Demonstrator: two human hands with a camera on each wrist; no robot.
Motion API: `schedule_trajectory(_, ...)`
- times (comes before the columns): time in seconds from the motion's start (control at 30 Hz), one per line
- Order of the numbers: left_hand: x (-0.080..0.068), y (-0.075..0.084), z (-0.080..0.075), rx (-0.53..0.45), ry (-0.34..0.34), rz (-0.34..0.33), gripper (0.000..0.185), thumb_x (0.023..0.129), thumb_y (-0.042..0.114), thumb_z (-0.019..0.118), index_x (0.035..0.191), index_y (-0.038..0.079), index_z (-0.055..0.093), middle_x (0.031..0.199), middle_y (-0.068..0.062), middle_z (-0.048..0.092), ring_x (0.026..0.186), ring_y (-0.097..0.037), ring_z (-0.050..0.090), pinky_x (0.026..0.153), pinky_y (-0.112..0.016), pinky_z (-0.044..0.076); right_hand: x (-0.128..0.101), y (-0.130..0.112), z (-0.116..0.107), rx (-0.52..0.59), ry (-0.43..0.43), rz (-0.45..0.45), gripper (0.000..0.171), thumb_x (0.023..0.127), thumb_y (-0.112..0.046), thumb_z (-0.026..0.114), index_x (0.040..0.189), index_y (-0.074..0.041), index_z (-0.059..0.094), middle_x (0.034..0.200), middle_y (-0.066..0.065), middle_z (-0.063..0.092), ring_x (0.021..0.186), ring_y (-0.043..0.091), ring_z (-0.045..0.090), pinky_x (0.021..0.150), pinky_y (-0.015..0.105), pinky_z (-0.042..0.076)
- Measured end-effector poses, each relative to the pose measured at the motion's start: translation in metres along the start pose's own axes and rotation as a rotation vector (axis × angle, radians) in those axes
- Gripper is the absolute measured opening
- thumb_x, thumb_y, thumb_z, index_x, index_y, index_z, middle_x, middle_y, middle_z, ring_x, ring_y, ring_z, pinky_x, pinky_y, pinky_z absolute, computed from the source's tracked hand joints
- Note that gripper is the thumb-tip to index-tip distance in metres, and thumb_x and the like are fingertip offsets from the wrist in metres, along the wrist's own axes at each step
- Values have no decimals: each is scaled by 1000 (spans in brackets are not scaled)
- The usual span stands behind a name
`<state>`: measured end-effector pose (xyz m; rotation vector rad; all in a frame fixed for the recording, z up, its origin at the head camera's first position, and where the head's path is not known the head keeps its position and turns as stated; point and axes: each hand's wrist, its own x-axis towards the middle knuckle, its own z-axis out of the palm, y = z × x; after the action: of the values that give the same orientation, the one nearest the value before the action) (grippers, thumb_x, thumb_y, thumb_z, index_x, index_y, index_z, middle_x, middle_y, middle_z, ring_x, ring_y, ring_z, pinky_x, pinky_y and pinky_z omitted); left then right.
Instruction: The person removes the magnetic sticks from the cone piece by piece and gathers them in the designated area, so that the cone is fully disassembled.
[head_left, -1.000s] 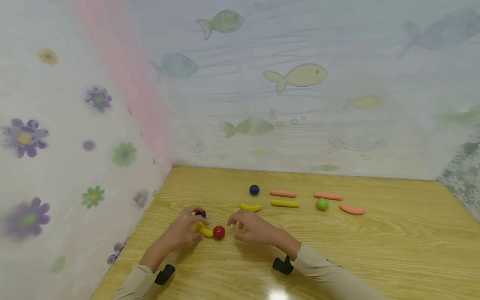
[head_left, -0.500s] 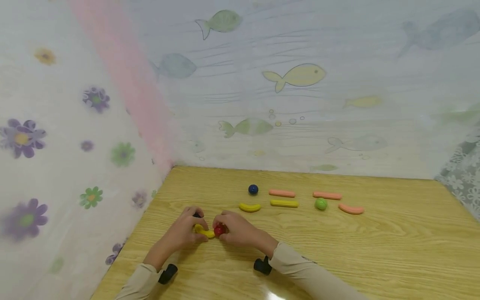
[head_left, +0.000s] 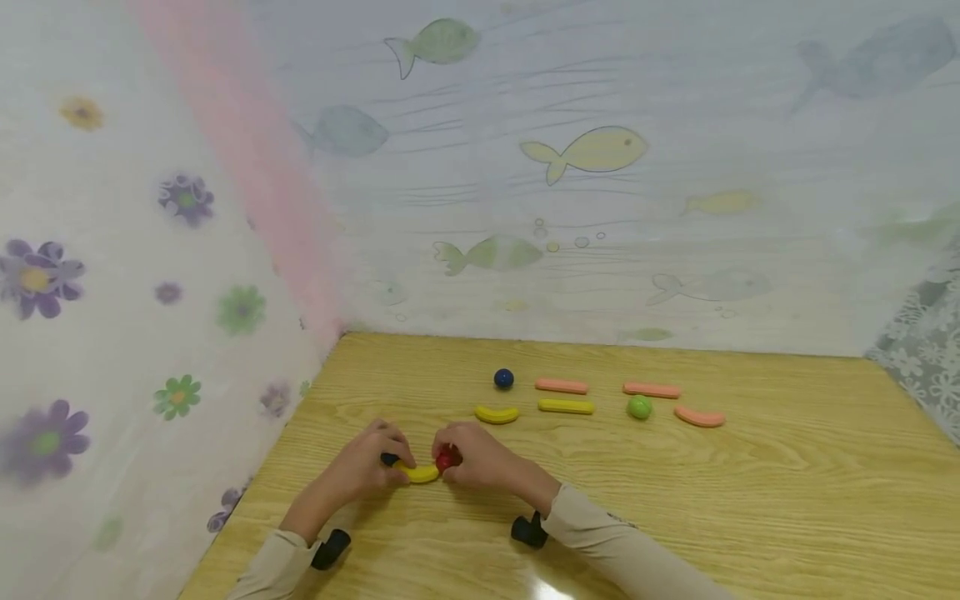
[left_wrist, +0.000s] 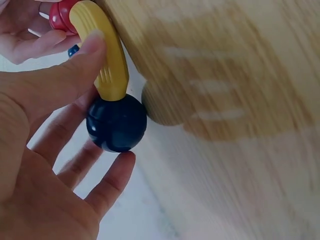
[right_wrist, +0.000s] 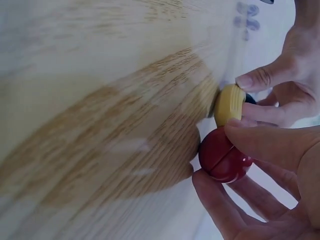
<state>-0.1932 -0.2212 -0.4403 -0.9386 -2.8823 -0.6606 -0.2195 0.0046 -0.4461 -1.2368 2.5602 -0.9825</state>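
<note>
- On the table point(head_left: 750, 500), near its left front part, both hands work one small assembly; all places below are given relative to that assembly.
- Left hand point(head_left: 358, 467): fingers curled round the dark ball point(left_wrist: 116, 122) and the yellow link point(left_wrist: 102, 55); the left wrist view shows the thumb pressed along the link and the fingers cupping the ball from below.
- Right hand point(head_left: 480, 460): thumb and fingers pinch the red ball point(right_wrist: 223, 155), as the right wrist view shows; nothing else is in its grasp.
- Yellow link: curved piece spanning the assembly, with the dark ball seated on its left end and the red ball at its right end. The two appear to touch; whether the red ball is fully seated cannot be told.
- Step in hand, as judged: joining the red ball to the free end of the link while the left hand steadies the other end.
- Next move, as judged: calls for a firm push of the red ball along the link's axis, with the left hand bracing against it so the dark ball does not pull off.
- Beyond the assembly and to its right lie spare parts, well apart from both hands: a blue ball point(head_left: 503, 379), a second yellow curve point(head_left: 497, 414), a yellow rod point(head_left: 566, 407), a green ball point(head_left: 639, 407) and three pink pieces point(head_left: 651, 389).
</note>
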Motion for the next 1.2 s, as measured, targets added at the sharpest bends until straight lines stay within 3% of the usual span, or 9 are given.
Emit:
schedule_trajectory(0.37,2,1,2,-20,15,-47,16,71,17,83,82,25,74,90,16,62,92,-13,51,77,-37,49,-21,8,-9,53,61,16,15,79,-4,76,88,-9,65,86,-1,60,77,11,55,65,18,45)
schedule_trajectory(0.8,-1,3,1,-9,21,-52,16,71,16,82,83,23,74,90,15,62,93,-14,51,76,-37,50,-65,25,-32,151,92,102,19,80,-3,74,96,-6,64,95,2,60,86,19,59,67,22,51)
schedule_trajectory(1.2,-2,2,3,-23,19,-76,17,72,16,82,84,24,73,92,16,61,93,-12,50,78,-38,49,-102,48,-59,70,170,131,21,78,-2,76,95,-6,64,95,4,62,85,20,60,66,23,52)
